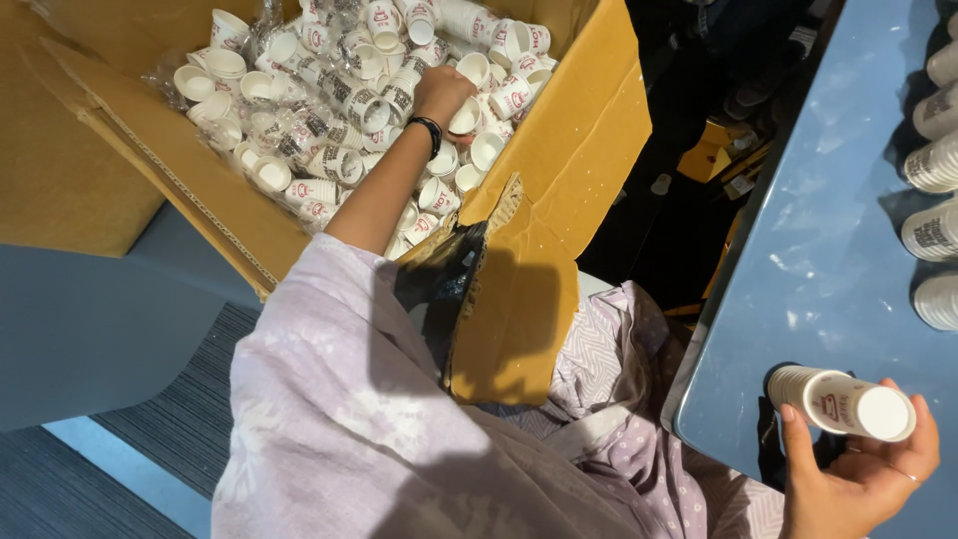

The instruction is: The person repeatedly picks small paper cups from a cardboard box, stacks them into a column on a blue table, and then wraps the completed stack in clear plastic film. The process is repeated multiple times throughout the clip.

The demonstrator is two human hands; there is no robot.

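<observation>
Two hands were occupied: the left hand, at top centre, was closed on a loose paper cup inside the cardboard box, while the right hand, lower right, was curled around a nested cup stack. The stack was held sideways over the blue table, seemingly so that another cup could be slid on.

Grey floor, blue table, shadowed gap

A blue table top fills the right of the frame, catching bright patches of light. Ribbed grey carpet with a pale blue strip lies lower left; the upper middle-right gap beside the table is dark.
</observation>
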